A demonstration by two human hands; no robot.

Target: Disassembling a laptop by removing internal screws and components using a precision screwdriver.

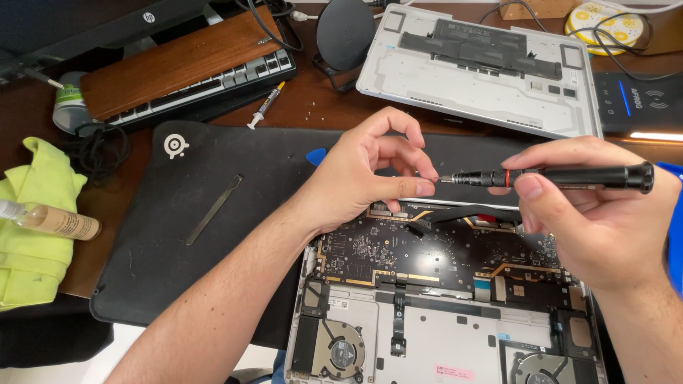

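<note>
My right hand (605, 220) grips a black pen-shaped screwdriver (569, 177) with a red ring, held level above an opened laptop (441, 334). My left hand (373, 174) pinches the driver's tip (442, 180) between thumb and forefinger; whether a bit or screw sits in the pinch is hidden. Below both hands lies the laptop's black circuit board (398, 252), with two fans at the lower corners.
The laptop's silver bottom cover (469, 78) lies upside down at the back. A black desk mat (213, 213) carries a metal pry bar (213, 210) and a blue pick (316, 156). A keyboard with wooden rest, a syringe, a yellow cloth and a small bottle sit at left.
</note>
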